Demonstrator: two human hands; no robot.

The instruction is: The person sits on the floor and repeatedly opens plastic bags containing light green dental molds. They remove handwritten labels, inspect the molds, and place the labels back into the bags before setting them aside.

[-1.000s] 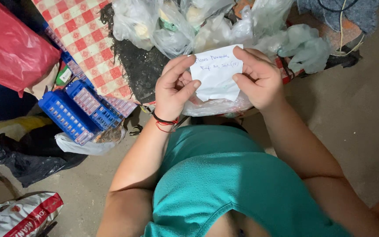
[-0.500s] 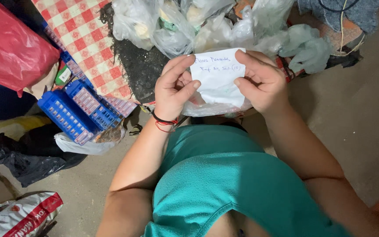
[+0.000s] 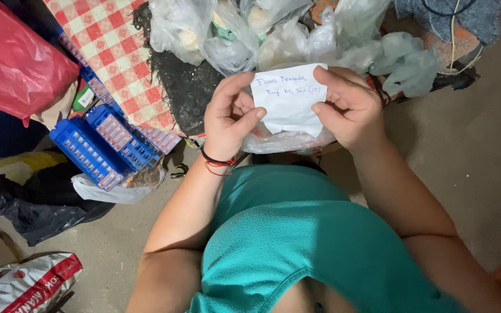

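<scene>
A white slip of paper [image 3: 290, 99] with handwriting on it is held up in front of my chest. My left hand [image 3: 228, 119] pinches its left edge between thumb and fingers; a red and black cord bracelet circles that wrist. My right hand [image 3: 348, 107] grips the right edge, thumb on top. Just under the paper lies a clear plastic bag [image 3: 285, 141], partly hidden by both hands.
Several clear and pale plastic bags [image 3: 227, 35] crowd a table with a red-and-white checked cloth [image 3: 120, 58]. Blue plastic trays [image 3: 102, 145] lean at its left. A red bag [image 3: 18, 64], a black bag [image 3: 36, 206] and a printed sack [image 3: 27, 284] lie on the concrete floor.
The paper and both hands have stayed almost in place; my fingers shifted slightly on the slip's edges.
</scene>
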